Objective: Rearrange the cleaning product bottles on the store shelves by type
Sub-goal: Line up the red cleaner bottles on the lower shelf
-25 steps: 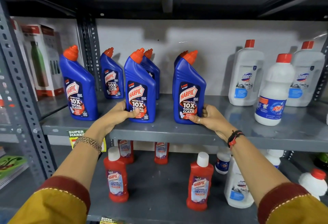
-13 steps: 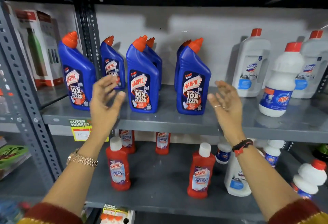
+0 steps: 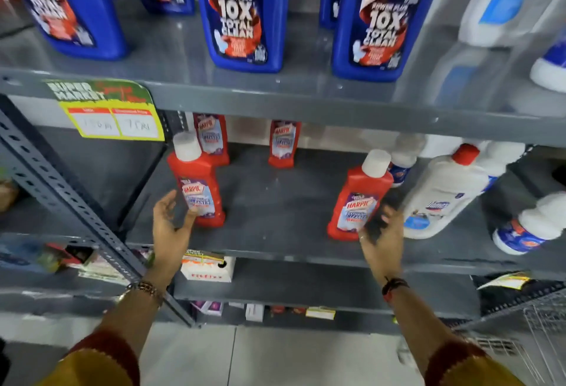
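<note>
We have both hands at the middle shelf (image 3: 275,251), near its front edge. Our left hand (image 3: 170,226) is spread wide, palm beside the red bottle (image 3: 199,189) at the shelf's left end, fingertips seemingly just touching its label. Our right hand (image 3: 382,237) is open too, fingers blurred, against the second red bottle (image 3: 356,202) standing mid-shelf. Two more red bottles (image 3: 283,143) stand at the back edge. White bottles (image 3: 447,192) crowd the right end. Blue bottles (image 3: 242,12) line the upper shelf (image 3: 275,101).
</note>
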A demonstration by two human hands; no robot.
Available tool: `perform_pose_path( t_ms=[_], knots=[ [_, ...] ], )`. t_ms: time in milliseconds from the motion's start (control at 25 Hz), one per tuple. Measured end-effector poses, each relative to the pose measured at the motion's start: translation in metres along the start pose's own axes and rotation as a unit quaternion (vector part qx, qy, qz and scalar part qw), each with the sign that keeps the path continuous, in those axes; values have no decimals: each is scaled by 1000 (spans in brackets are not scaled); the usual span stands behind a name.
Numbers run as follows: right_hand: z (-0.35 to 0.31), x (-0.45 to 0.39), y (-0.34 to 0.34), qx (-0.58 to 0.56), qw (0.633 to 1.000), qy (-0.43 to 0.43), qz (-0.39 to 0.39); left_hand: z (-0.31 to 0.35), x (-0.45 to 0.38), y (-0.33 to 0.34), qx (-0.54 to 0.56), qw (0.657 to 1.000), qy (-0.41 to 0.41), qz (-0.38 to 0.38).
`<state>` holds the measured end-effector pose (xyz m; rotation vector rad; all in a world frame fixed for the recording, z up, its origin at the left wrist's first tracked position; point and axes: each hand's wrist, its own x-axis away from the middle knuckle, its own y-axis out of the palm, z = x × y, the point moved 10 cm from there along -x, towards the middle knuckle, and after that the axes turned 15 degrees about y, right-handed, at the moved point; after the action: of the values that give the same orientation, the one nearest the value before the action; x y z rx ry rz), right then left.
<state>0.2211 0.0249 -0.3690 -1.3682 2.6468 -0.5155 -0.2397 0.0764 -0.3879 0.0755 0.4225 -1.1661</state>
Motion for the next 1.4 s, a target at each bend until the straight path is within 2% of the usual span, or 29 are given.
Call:
perform_pose_path(
  t_ms=[160,280,440,760,1040,1400],
  knots=[
    [54,-19,43,44,990,89,-105,-51,-10,17,11,994,-53,-93],
    [65,-32,51,67,989,92,-97,-73,-15,31,45,983,-87,-153],
    [62,-31,67,86,986,97,-105,-75,-20,44,20,977,-84,-196],
    [28,6,152,94,969,90,-211,-81,-23,53,4,965,-106,-240],
    [10,20,187,88,969,68,-222,-97,-26,48,-36,959,-126,-250],
    [10,14,191,108,969,77,-210,-101,-27,48,-46,958,-123,-256]
  ],
)
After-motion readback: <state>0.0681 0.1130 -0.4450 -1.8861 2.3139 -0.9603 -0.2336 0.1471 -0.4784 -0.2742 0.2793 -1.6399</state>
